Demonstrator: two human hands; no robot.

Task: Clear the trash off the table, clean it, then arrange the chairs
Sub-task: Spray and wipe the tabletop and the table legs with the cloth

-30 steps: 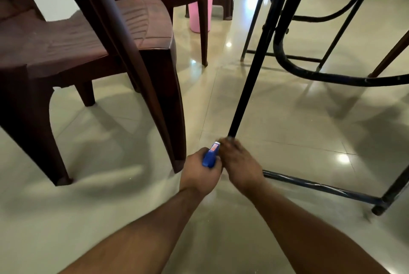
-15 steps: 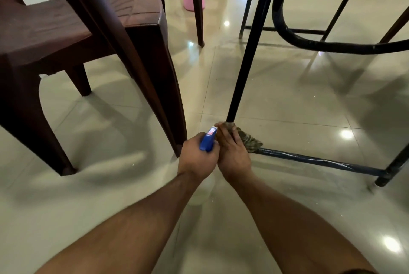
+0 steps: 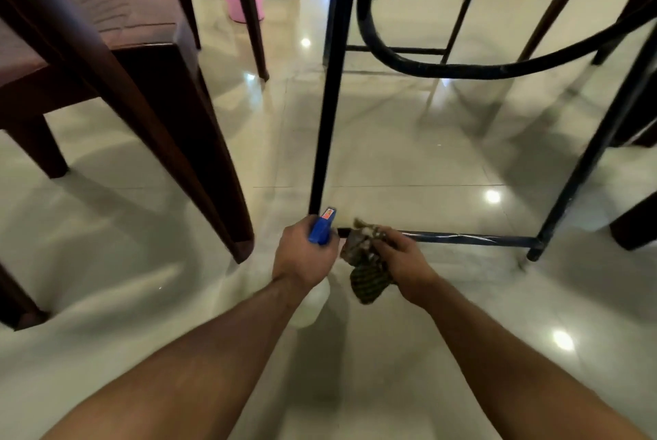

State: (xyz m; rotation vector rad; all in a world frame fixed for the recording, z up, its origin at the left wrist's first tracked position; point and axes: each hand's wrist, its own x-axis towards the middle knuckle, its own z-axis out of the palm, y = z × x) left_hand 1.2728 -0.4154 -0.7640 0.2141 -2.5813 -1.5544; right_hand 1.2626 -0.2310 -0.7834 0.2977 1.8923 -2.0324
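Down at floor level here. The left hand (image 3: 305,258) is wrapped round the blue trigger head of a pale plastic spray bottle (image 3: 321,228), nozzle aimed at the foot of the table's thin black metal leg (image 3: 329,102). The right hand (image 3: 401,262) grips a bunched dark green patterned cloth (image 3: 366,276). A moment ago that hand was pressed tight against the leg's base; now I watch it slide off to the right, onto the low dark-blue crossbar (image 3: 469,238), and the cloth is in plain sight. I read that as the leg's foot wiped and the bar next, so we're in the cleaning stage. The table stands straight ahead, with only its frame showing. A dark brown plastic chair (image 3: 142,59) sits close on the left, not yet arranged.
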